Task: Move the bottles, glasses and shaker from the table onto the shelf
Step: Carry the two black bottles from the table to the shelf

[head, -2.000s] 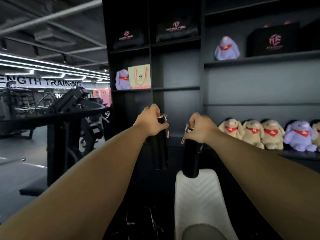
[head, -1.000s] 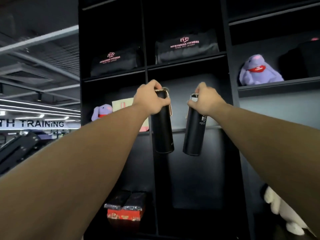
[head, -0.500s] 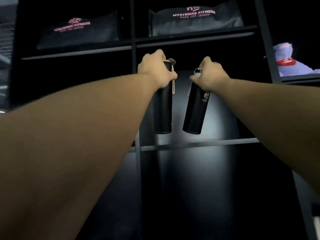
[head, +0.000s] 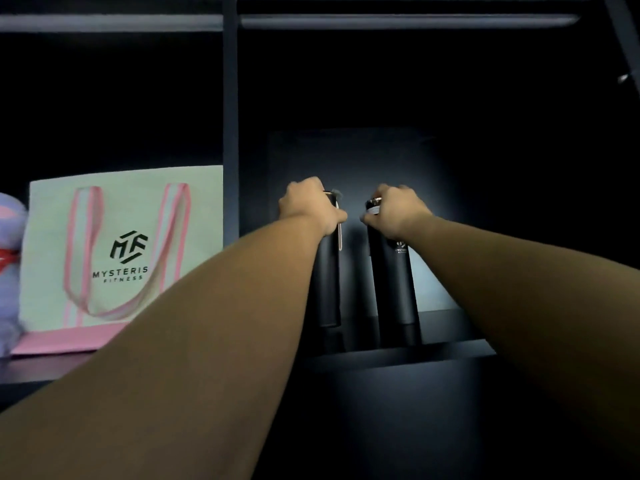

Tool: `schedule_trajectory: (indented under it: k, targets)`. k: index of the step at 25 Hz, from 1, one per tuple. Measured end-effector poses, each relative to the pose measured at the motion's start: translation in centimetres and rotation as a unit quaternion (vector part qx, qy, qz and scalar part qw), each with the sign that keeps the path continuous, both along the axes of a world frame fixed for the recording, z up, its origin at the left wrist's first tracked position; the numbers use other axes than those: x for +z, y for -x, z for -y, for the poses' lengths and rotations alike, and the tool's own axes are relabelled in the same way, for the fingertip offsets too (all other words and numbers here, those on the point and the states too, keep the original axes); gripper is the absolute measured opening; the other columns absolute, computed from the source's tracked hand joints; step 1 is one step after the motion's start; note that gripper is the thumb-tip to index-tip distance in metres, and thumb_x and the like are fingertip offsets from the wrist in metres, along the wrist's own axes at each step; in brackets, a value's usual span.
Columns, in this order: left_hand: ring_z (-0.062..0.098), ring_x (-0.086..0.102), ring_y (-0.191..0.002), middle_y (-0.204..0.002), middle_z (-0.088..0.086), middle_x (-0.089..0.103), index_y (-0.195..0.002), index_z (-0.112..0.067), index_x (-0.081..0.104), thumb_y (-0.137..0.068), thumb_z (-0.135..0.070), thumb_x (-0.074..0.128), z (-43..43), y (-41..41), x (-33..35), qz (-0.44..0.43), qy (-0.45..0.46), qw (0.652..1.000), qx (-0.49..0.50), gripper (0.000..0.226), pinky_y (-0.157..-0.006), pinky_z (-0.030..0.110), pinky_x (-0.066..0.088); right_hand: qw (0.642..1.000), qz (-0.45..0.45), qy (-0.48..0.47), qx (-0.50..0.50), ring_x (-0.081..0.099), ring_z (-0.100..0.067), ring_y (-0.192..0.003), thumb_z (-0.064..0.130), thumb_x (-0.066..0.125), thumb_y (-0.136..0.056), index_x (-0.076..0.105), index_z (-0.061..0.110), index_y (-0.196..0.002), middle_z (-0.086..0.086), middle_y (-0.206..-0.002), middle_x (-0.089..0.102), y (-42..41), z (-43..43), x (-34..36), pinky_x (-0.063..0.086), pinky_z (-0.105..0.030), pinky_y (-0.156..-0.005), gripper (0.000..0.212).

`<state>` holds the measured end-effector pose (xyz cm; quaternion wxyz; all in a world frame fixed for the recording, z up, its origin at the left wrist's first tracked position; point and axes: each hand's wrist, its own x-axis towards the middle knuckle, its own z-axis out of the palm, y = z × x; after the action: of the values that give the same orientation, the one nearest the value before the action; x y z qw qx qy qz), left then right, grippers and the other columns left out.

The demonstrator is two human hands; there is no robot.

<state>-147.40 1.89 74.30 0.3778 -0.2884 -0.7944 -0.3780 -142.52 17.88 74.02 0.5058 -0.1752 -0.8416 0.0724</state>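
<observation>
Two tall black bottles stand upright side by side inside a dark shelf compartment. My left hand (head: 308, 207) is closed over the cap of the left bottle (head: 329, 285), whose thin loop strap hangs by my fingers. The top of the right bottle (head: 394, 289), which bears a small white logo, is gripped by my right hand (head: 394, 211). Both bottle bases touch or sit just above the shelf board (head: 450, 348); their reflections show in its glossy surface. My forearms hide part of each bottle.
A vertical divider (head: 230, 133) separates this compartment from the left one, which holds a pale tote bag (head: 114, 251) with pink handles and a purple plush toy (head: 8, 271). Another shelf board (head: 398, 20) runs overhead. The compartment has free room right of the bottles.
Both hands have carried the bottles forward and down into the compartment, from hanging in the air in front of the shelf to standing at its board. The view has closed in.
</observation>
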Motion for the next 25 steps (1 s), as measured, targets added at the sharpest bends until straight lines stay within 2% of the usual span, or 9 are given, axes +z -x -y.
schedule_trajectory:
  k: [4, 6, 9, 13, 15, 17, 20, 25]
  targets:
    - [0.032, 0.066, -0.108, -0.123, 0.009, 0.064, -0.123, -0.023, 0.064, -0.075, -0.04, 0.08, -1.7, 4.4, -0.7, 0.018, -0.003, 0.999, 0.036, 0.053, -0.07, 0.032, 0.043, 1.0, 0.004, 0.016, 0.005, 0.058, -0.04, -0.114, 0.045, 0.065, -0.091, 0.052, 0.021, -0.132, -0.016, -0.136, 0.044, 4.2, -2.9, -0.7, 0.048, -0.045, -0.101, 0.049]
    - [0.034, 0.064, -0.114, -0.131, 0.012, 0.059, -0.131, -0.02, 0.059, -0.079, -0.04, 0.08, -1.9, 5.8, -0.7, 0.021, -0.007, 0.998, 0.055, 0.06, -0.073, 0.034, 0.044, 1.0, -0.001, 0.024, 0.012, 0.057, -0.043, -0.116, 0.046, 0.065, -0.092, 0.049, 0.02, -0.133, -0.016, -0.139, 0.04, 5.3, -4.5, -1.1, 0.047, -0.048, -0.102, 0.051]
    - [0.037, 0.057, -0.126, -0.144, 0.016, 0.047, -0.145, -0.016, 0.048, -0.087, -0.04, 0.079, -2.6, 7.0, -1.0, 0.024, -0.01, 0.997, 0.069, 0.07, -0.088, 0.039, 0.049, 0.998, -0.015, 0.033, 0.045, 0.054, -0.045, -0.119, 0.045, 0.071, -0.089, 0.044, 0.021, -0.139, -0.017, -0.142, 0.036, 6.2, -6.2, -1.8, 0.044, -0.049, -0.106, 0.062]
    - [0.04, 0.057, -0.126, -0.144, 0.018, 0.044, -0.141, -0.016, 0.049, -0.09, -0.038, 0.076, -3.3, 7.8, -2.0, 0.026, -0.027, 0.998, 0.046, 0.062, -0.097, 0.043, 0.049, 0.999, -0.002, 0.021, 0.05, 0.046, -0.046, -0.13, 0.047, 0.074, -0.086, 0.021, 0.03, -0.157, -0.017, -0.153, 0.024, 6.6, -6.5, -2.5, 0.038, -0.05, -0.112, 0.09]
    - [0.042, 0.055, -0.128, -0.147, 0.018, 0.04, -0.145, -0.017, 0.045, -0.089, -0.038, 0.077, -3.2, 7.5, -2.6, 0.026, -0.029, 0.999, 0.038, 0.068, -0.1, 0.044, 0.048, 1.0, 0.0, 0.007, 0.019, 0.039, -0.046, -0.136, 0.052, 0.069, -0.088, 0.005, 0.031, -0.16, -0.016, -0.16, 0.015, 6.0, -5.9, -2.8, 0.035, -0.051, -0.112, 0.098]
    - [0.042, 0.051, -0.133, -0.154, 0.018, 0.034, -0.153, -0.02, 0.034, -0.088, -0.044, 0.077, -2.9, 6.6, -3.7, 0.018, -0.009, 0.999, 0.04, 0.081, -0.103, 0.046, 0.047, 1.0, -0.019, -0.001, -0.01, 0.034, -0.045, -0.14, 0.058, 0.064, -0.089, -0.003, 0.031, -0.16, -0.015, -0.165, 0.006, 4.6, -5.0, -3.1, 0.032, -0.053, -0.111, 0.101]
    - [0.04, 0.045, -0.136, -0.156, 0.016, 0.035, -0.155, -0.02, 0.031, -0.087, -0.061, 0.068, -2.0, 3.6, -5.4, -0.022, 0.023, 0.997, 0.068, 0.088, -0.106, 0.047, 0.044, 0.998, -0.061, 0.029, 0.011, 0.034, -0.041, -0.14, 0.062, 0.057, -0.09, 0.007, 0.028, -0.16, -0.013, -0.163, 0.015, 0.6, -3.8, -3.7, 0.033, -0.054, -0.11, 0.092]
    - [0.036, 0.057, -0.127, -0.138, 0.01, 0.058, -0.134, -0.022, 0.051, -0.082, -0.082, 0.048, 1.0, -5.9, -7.3, -0.057, 0.045, 0.992, 0.1, 0.08, -0.1, 0.044, 0.048, 0.992, -0.077, 0.042, 0.096, 0.049, -0.032, -0.128, 0.062, 0.052, -0.092, 0.041, 0.024, -0.142, -0.009, -0.143, 0.044, -11.0, -3.9, -6.5, 0.045, -0.048, -0.102, 0.064]
